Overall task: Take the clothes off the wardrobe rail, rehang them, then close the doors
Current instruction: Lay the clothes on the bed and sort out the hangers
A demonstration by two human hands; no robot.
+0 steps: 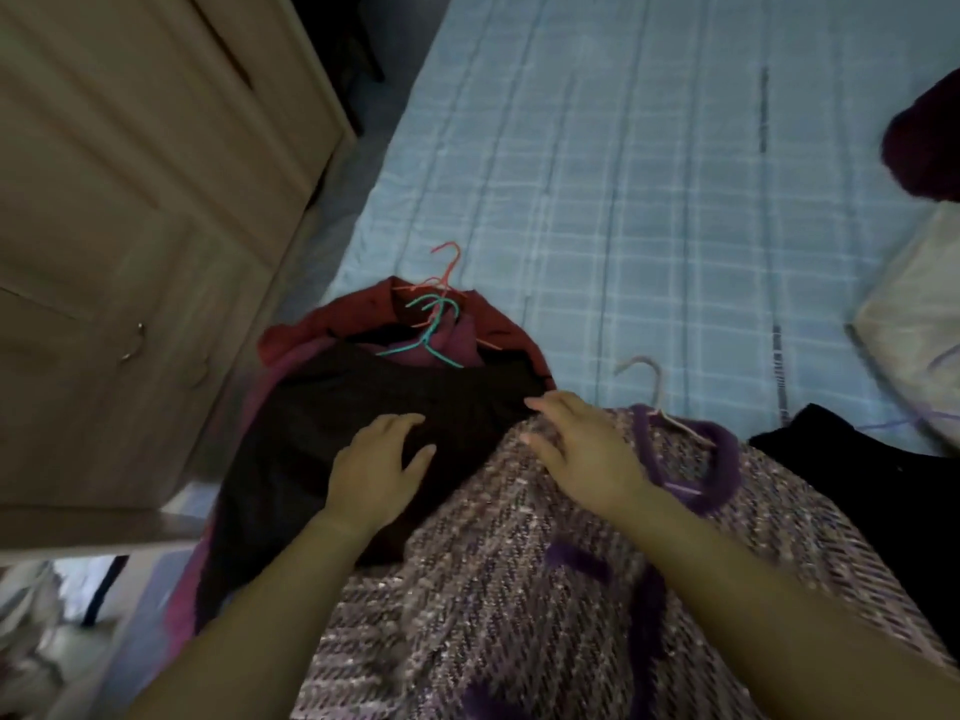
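1. Now, the clothes are off the rail and lie heaped on the pale blue checked bed point(649, 174). A black knitted garment point(322, 407) lies over a dark red garment point(498, 330), and a lilac tweed jacket with purple fur trim point(519, 589) overlaps them on the right.
2. The left hand point(376, 467) rests flat on the black garment, its fingers spread and holding nothing. The right hand point(582, 449) lies on the tweed jacket's edge with straight fingers, also gripping nothing.
3. The step looks like sorting the heap for rehanging, so take one garment at a time. The tweed jacket lies uppermost with a pale pink hanger point(670, 413) in its collar, so lift it by that hook.
4. A teal wire hanger point(431, 335) and a coral wire hanger point(441, 267) lie crossed at the red garment's neck. Part their hooks before pulling, or they may snag.
5. The beige panelled wardrobe door point(130, 200) stands just left of the bed, within easy reach for carrying the clothes across.
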